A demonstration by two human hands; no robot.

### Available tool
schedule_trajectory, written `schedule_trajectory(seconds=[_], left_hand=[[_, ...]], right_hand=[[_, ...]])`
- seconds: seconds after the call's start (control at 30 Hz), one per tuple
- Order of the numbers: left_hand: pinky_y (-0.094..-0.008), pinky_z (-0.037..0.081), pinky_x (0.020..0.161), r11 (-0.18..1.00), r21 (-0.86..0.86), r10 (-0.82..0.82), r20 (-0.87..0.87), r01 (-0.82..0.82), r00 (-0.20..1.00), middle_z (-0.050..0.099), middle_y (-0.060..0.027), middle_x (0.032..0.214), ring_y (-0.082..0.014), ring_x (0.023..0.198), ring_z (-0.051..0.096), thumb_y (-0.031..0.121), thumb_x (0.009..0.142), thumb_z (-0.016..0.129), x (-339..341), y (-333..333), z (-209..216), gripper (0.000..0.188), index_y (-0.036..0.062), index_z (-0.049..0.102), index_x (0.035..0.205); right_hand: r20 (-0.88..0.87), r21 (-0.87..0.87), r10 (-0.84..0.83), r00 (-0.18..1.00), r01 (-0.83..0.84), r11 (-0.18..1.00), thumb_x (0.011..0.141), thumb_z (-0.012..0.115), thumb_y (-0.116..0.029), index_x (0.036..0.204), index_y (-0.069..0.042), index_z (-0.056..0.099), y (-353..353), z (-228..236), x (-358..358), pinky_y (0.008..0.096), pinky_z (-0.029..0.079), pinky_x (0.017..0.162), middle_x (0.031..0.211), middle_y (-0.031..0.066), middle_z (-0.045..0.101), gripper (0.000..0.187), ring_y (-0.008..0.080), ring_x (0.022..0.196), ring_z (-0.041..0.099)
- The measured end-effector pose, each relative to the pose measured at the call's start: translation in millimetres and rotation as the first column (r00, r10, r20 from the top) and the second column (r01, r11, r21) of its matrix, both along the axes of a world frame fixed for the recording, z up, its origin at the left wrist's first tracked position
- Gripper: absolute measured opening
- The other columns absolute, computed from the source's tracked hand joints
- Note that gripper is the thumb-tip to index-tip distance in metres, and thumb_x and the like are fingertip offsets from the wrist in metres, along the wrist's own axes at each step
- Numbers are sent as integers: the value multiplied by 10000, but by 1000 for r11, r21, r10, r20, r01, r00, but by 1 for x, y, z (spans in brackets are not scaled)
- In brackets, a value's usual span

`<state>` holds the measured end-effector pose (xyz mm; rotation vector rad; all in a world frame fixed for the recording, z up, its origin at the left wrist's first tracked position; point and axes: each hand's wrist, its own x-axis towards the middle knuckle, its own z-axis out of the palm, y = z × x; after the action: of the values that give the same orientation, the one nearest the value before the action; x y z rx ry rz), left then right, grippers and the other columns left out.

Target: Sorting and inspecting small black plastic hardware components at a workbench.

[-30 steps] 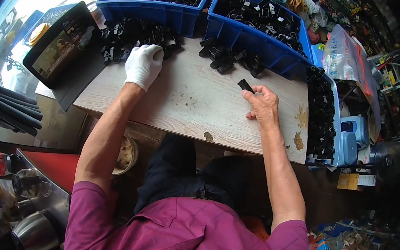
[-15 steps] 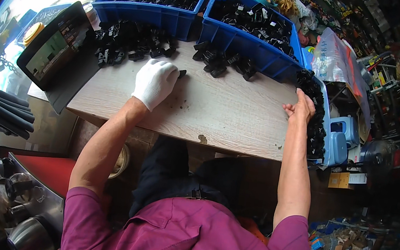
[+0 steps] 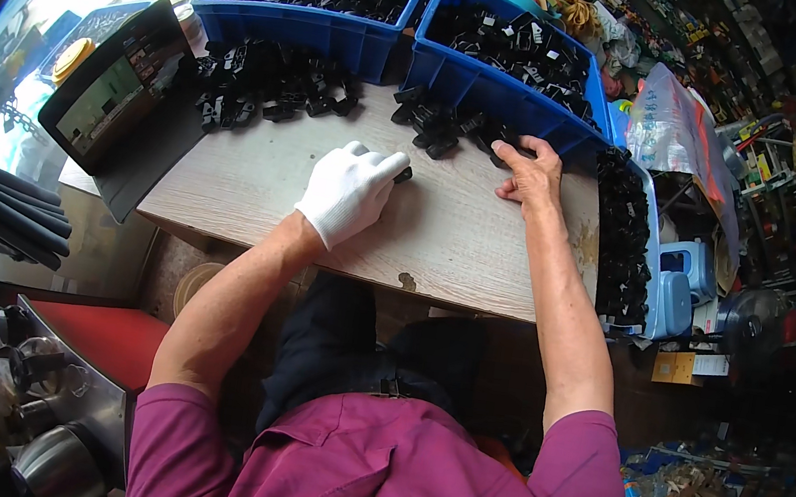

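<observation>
My left hand [image 3: 354,188], in a white knit glove, is closed on a small black plastic part [image 3: 402,176] that pokes out past its fingertips, low over the tabletop. My right hand [image 3: 534,178] is bare. It reaches to the right end of a small pile of black plastic parts [image 3: 434,125], its fingers apart and the fingertips touching the outermost pieces. A larger heap of similar black parts [image 3: 274,81] lies farther left, in front of the blue bins.
Two blue bins [image 3: 296,32] [image 3: 500,86] full of black parts line the back of the wooden table [image 3: 277,177]. A tablet in a dark folding case [image 3: 116,96] stands at the left. Along the right edge sits a light-blue tray [image 3: 654,272] of black pieces.
My right hand has left the tray at the right edge and moved left to the small pile. My left hand has shifted right and slightly nearer, still holding the black part.
</observation>
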<state>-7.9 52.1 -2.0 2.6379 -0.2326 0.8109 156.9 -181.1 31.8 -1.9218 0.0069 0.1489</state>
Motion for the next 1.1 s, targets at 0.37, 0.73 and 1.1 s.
schedule_trajectory(seconds=[0.37, 0.73, 1.1], left_hand=[[-449, 544, 768, 999, -11, -50, 29, 50, 998, 720, -88, 895, -338, 887, 662, 98, 867, 658, 1, 4, -3, 78, 84, 683, 939], [-426, 565, 836, 937, -348, -7, 50, 24, 999, 753, -135, 983, -355, 914, 700, 134, 887, 676, 6, 16, -11, 241, 89, 741, 1114], [-286, 563, 836, 271, -961, -292, -26, 57, 956, 741, -109, 1074, -150, 945, 687, 69, 937, 634, 35, -46, -8, 330, -38, 685, 1246]], right_hand=[[82, 170, -61, 995, 46, 984, 862, 816, -261, 1312, 28, 591, -5, -12, -1, 359, 601, 502, 798, 101, 677, 581, 128, 461, 556], [-134, 383, 22, 991, 31, 923, 879, 811, -270, 1263, -46, 610, -19, -16, -45, 422, 639, 546, 534, -19, 476, 487, 132, 470, 579], [-62, 451, 294, 954, -236, 861, 876, 845, -230, 1200, -27, 680, 27, -30, -90, 266, 470, 465, 725, -52, 616, 416, 50, 467, 451]])
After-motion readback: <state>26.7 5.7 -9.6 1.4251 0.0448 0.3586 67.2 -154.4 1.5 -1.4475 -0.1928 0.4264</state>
